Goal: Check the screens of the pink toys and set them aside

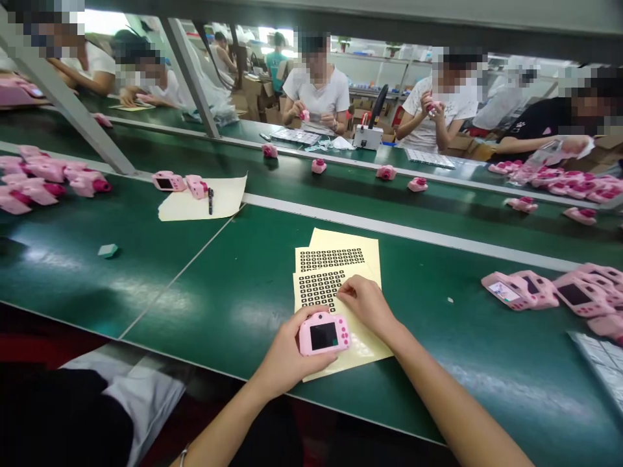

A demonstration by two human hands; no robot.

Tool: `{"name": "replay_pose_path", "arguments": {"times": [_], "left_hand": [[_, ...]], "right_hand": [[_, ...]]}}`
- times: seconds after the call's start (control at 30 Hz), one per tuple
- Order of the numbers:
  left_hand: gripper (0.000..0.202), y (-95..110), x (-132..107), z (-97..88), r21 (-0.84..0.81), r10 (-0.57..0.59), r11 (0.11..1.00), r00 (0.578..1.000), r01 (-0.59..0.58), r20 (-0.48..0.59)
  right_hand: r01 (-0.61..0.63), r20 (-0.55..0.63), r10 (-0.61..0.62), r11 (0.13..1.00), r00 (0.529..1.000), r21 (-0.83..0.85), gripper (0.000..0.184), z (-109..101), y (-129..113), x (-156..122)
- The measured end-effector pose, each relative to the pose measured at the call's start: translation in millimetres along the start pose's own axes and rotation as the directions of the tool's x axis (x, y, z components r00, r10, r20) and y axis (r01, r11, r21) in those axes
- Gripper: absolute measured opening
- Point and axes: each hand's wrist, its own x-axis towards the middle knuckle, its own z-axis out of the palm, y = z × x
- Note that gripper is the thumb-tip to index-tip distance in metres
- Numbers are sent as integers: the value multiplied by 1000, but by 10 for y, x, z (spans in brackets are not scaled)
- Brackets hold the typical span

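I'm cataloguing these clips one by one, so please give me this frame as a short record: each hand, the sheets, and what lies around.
Left hand: holds a pink camera, its mostly dark screen facing the viewer
Right hand: fingers bent at the top printed sheet; whether they grip a sticker cannot be told
Sheets beneath: another printed one, partly covered
To the right: grouped pink cameras, one screen lit
To the left: black pen on a cream sheet; green block
Across: co-workers seated
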Motion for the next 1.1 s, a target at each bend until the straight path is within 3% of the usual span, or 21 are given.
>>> {"name": "replay_pose_path", "arguments": {"times": [0.4, 0.63, 0.8, 1.1], "left_hand": [[63, -24, 29, 1, -22, 13, 1000, 1000, -13, 13], [67, -73, 29, 28, -37, 35, 999, 999, -35, -5], [62, -54, 23, 48, -15, 69, 997, 998, -69, -13], [63, -46, 16, 56, -1, 95, 995, 995, -95, -29]], "right_hand": [[-43, 65, 46, 998, 997, -49, 10, -11, -78, -16], [114, 130, -147, 965, 981, 235, 18, -182, -405, -337], [153, 186, -158, 987, 970, 39, 14, -163, -554, -478], [113, 178, -104, 993, 979, -40, 12, -133, -613, -480]]}}
